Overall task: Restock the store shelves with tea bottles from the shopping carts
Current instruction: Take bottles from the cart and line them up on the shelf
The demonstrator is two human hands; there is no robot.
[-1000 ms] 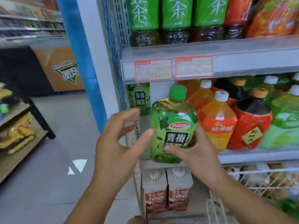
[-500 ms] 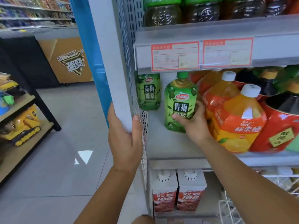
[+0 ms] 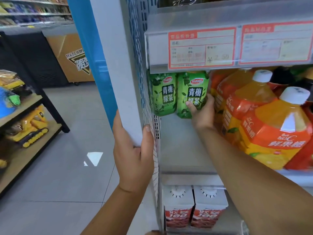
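Observation:
My right hand (image 3: pixel 202 112) grips a green tea bottle (image 3: pixel 192 92) deep on the grey middle shelf (image 3: pixel 179 150), thumb across its label. The bottle stands upright, close beside a second identical green tea bottle (image 3: pixel 163 94) at the shelf's left end. Both bottle tops are hidden behind the price-tag rail above. My left hand (image 3: pixel 133 150) grips the white upright post (image 3: pixel 116 65) of the shelving unit, thumb on its inner edge.
Large orange juice bottles (image 3: pixel 274 131) crowd the shelf right of my arm. Two cartons (image 3: pixel 194 209) stand on the shelf below. Price labels (image 3: pixel 201 48) hang on the upper shelf rail. A low wooden rack with yellow toy vehicles (image 3: pixel 28 128) stands left across the tiled floor.
My right hand has pushed the green bottle further back, next to the other green bottle. My left hand, which let go of the bottle, now holds the post. The camera moved closer.

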